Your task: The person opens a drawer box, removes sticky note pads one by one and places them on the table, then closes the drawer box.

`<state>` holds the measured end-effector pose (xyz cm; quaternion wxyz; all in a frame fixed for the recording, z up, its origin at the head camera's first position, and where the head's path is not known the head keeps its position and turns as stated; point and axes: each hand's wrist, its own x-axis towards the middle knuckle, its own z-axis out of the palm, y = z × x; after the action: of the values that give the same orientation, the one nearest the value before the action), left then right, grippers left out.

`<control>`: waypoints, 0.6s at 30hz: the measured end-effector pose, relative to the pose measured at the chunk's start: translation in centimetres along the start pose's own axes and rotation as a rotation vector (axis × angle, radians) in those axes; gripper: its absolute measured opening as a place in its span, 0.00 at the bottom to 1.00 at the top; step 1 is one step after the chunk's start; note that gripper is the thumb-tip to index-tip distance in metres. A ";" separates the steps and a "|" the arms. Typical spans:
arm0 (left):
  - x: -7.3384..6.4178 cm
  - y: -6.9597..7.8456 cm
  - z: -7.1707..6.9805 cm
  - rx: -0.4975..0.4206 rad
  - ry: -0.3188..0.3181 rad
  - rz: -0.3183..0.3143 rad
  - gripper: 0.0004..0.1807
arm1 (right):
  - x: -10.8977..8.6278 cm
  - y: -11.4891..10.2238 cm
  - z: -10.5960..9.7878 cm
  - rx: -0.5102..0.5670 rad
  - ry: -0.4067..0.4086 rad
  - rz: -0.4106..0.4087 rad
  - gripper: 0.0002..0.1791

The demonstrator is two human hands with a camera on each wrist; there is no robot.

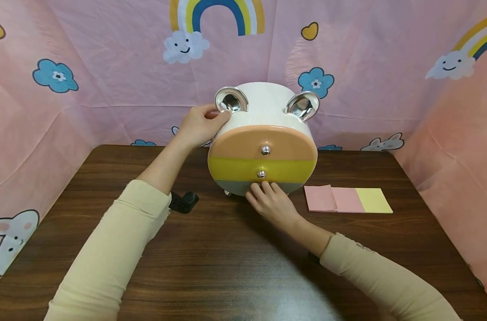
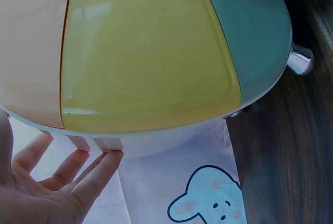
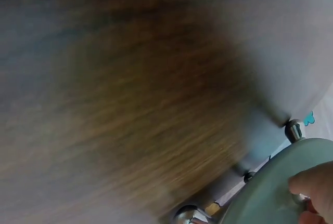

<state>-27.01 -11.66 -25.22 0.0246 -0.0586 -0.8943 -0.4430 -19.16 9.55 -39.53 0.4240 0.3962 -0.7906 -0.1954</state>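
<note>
A small round-fronted cabinet [image 1: 263, 102] with silver ears and three coloured drawers stands on the table. My left hand [image 1: 201, 126] rests against its upper left side, the thumb beside the silver ear [image 1: 231, 99]. In the left wrist view, fairly straight fingertips [image 2: 112, 156] touch the white side wall. Low at the front, my right hand [image 1: 272, 203] pinches the knob [image 3: 298, 198] of the grey-green bottom drawer [image 3: 270, 187]; the fingers mostly hide that knob. Silver knobs show on the orange drawer [image 1: 235, 145] and the yellow drawer [image 1: 231, 168]. All three drawers look closed.
Pink and yellow sticky-note pads [image 1: 349, 199] lie in a row right of the cabinet. The dark wooden table [image 1: 211, 267] extends toward me. A patterned pink cloth [image 1: 127, 53] hangs behind and at both sides. Short silver feet [image 3: 293, 130] hold the cabinet up.
</note>
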 end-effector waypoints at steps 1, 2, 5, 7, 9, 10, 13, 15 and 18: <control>0.0 0.0 0.0 0.003 0.000 0.002 0.29 | 0.0 0.0 0.1 -0.006 -0.005 -0.002 0.15; 0.0 0.0 0.0 0.003 -0.001 0.002 0.29 | 0.0 -0.1 0.1 -0.013 -0.010 -0.005 0.15; 0.1 0.0 -0.1 0.003 0.000 0.001 0.29 | -0.1 -0.2 0.2 -0.028 -0.024 -0.013 0.15; 0.0 0.1 -0.1 -0.001 -0.001 0.001 0.28 | -0.1 -0.2 0.3 -0.035 -0.032 -0.020 0.15; 0.0 0.1 -0.1 -0.005 0.002 0.001 0.27 | -0.1 -0.2 0.3 -0.034 -0.034 -0.032 0.15; 0.0 0.1 -0.1 -0.006 0.002 0.001 0.26 | -0.1 -0.2 0.3 -0.029 -0.032 -0.037 0.15; 0.0 0.1 -0.1 -0.003 0.005 0.000 0.26 | -0.1 0.0 0.3 -0.021 -0.030 -0.060 0.16; 0.0 0.1 -0.1 0.005 0.008 0.000 0.26 | 0.0 0.0 0.3 -0.015 -0.024 -0.073 0.16; 0.0 0.1 -0.1 0.012 0.010 0.000 0.26 | 0.1 0.1 0.3 -0.011 -0.012 -0.083 0.16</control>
<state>-26.98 -11.66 -25.11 0.0293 -0.0560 -0.8968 -0.4379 -19.50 9.59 -39.60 0.4129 0.4249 -0.7750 -0.2197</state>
